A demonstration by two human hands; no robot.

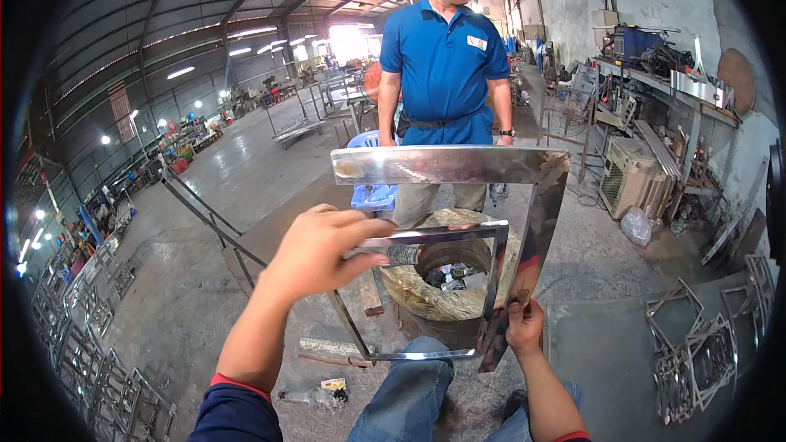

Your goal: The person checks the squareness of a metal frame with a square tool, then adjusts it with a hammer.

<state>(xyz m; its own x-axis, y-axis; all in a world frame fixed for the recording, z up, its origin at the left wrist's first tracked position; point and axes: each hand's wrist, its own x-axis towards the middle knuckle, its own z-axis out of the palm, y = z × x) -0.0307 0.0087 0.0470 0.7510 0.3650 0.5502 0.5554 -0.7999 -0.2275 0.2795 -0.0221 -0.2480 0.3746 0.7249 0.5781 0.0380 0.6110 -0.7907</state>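
Note:
A shiny welded metal frame (450,166) stands upright before me. It has a wide flat bar on top, a broad upright on the right and a smaller rectangle of thin bars inside. My left hand (321,250) is closed at the inner rectangle's upper bar, fingers over it and thumb below. A dark grey ribbed piece (403,256) shows beside that thumb; I cannot make out whether it is held. Low on the right upright, my right hand (524,326) grips the frame. The frame's lower bar (422,355) is close to my knees.
Behind the frame stands a round drum (446,303) with a thick wrapped rim and scraps inside. A person in a blue shirt (446,65) stands beyond it, near a blue plastic chair (374,196). More metal frames (696,352) lie at right. A cluttered workbench (667,86) lines the wall.

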